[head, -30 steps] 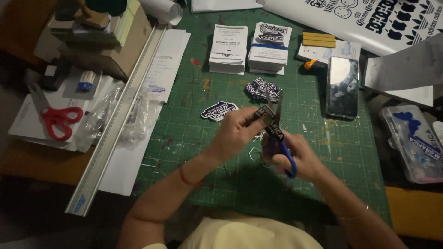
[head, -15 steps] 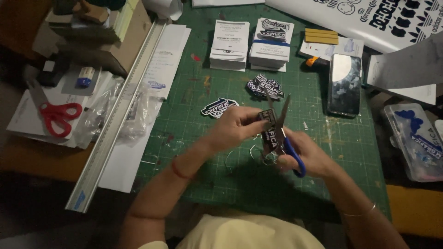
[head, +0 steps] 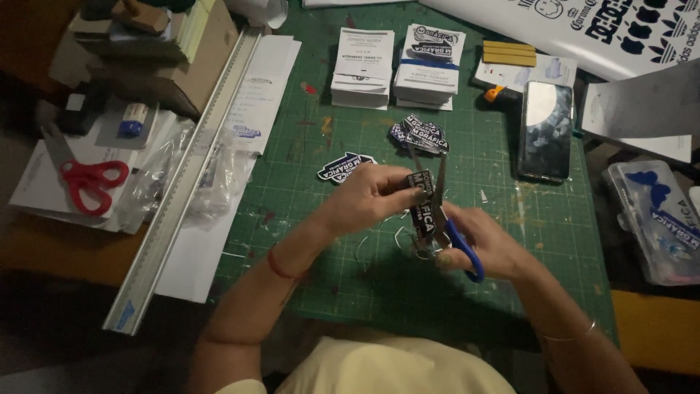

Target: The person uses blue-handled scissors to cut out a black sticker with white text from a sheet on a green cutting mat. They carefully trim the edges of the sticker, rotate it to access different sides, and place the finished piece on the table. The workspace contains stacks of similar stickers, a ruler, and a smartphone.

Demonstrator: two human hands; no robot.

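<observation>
My left hand (head: 368, 195) pinches a black-and-white printed sticker (head: 422, 206) over the green cutting mat (head: 532, 219). My right hand (head: 490, 241) grips blue-handled scissors (head: 446, 219), blades pointing up and spread around the sticker's edge. A finished cut sticker (head: 344, 167) lies on the mat just left of my left hand. A small pile of cut stickers (head: 419, 133) sits beyond the scissors' tips. Thin white paper trimmings lie on the mat below my hands.
Two stacks of printed cards (head: 397, 66) stand at the mat's far edge. A phone (head: 545, 130) lies to the right, a plastic box (head: 656, 219) further right. A long metal ruler (head: 186, 179) runs along the mat's left side; red-handled scissors (head: 84, 179) lie beyond it.
The sticker has been turned to stand more upright in my left hand, and the scissors have shifted slightly along its edge. Both hands stay in the same area.
</observation>
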